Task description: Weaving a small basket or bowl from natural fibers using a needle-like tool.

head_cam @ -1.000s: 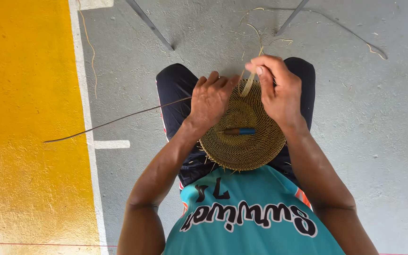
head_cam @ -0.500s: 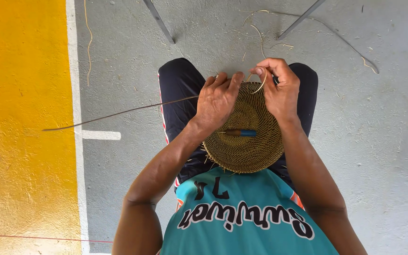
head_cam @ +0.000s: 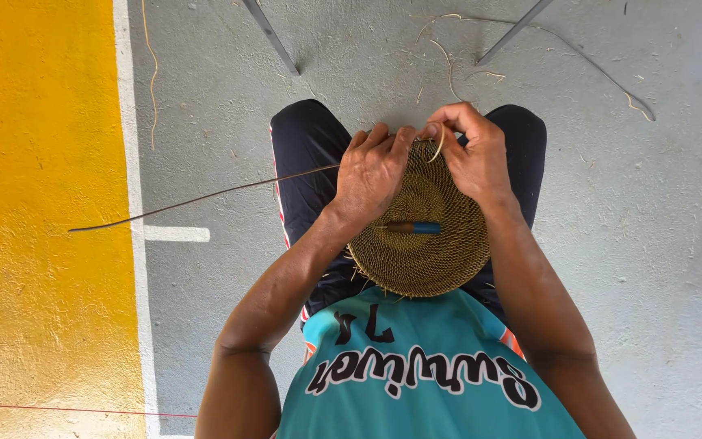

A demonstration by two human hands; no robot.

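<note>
Round woven disc [head_cam: 420, 244] flat on the lap, a blue-tipped tool [head_cam: 412, 228] lying across it; left hand [head_cam: 371, 172] clamped on the far rim, right hand [head_cam: 471, 150] pinching a pale fibre strip [head_cam: 439, 143], now drawn in closer than a second ago, stitch tightening. Long dark strand [head_cam: 205, 197] trailing leftward. Beyond: grey concrete floor [head_cam: 652, 244] with loose scraps, white line, yellow painted band [head_cam: 34, 203], two metal legs [head_cam: 270, 34].

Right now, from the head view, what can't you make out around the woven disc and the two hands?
- Far rim of the woven disc: covered by the left hand and right hand.
- Where the pale strand enters the weave: hidden behind the fingertips.
- Near end of the long thin reed: passes under the left hand.
- Tip of the small tool with a blue end: too small to tell.
- Grey metal legs: cut off by the top edge.
</note>
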